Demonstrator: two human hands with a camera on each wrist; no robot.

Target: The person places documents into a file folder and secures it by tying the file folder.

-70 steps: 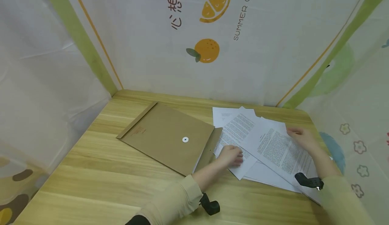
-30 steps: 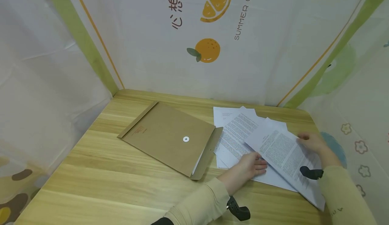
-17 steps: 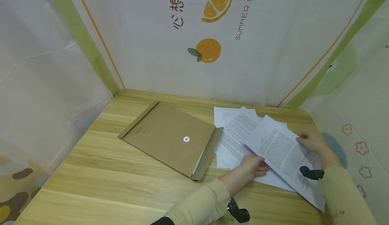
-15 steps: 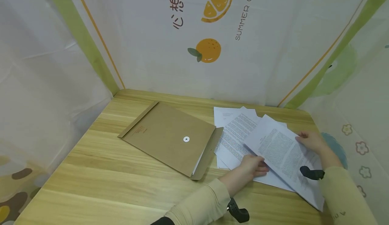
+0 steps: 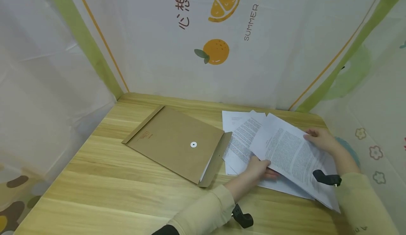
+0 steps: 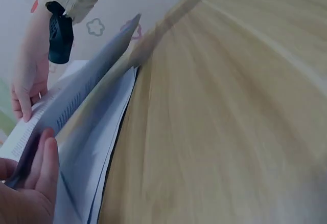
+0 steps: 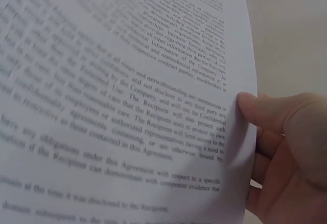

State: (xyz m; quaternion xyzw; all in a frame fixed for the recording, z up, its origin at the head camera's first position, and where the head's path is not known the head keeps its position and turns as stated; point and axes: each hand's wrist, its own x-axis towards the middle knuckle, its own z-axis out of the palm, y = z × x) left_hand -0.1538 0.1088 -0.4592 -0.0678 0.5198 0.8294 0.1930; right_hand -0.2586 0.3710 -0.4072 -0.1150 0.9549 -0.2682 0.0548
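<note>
Both hands hold a small stack of printed sheets (image 5: 285, 150), lifted and tilted above the other papers at the right of the table. My left hand (image 5: 256, 169) pinches its near-left edge, thumb on top and fingers underneath; the left wrist view shows those fingers (image 6: 48, 168) below the stack. At the far-right edge my right hand (image 5: 321, 139) grips the stack, its thumb (image 7: 250, 106) on the printed face in the right wrist view. Loose printed papers (image 5: 242, 136) lie fanned out beneath and to the left.
A brown kraft document envelope (image 5: 174, 143) with a white button lies left of the papers, its flap (image 5: 217, 161) open toward them and a white edge showing inside. Printed curtains (image 5: 158, 51) enclose the wooden table (image 5: 111, 192) at the back and sides.
Earlier the left hand rested over the loose papers; it then moved right to the stack's edge. The stack has been raised off the papers and lately shifted slightly left and away.
</note>
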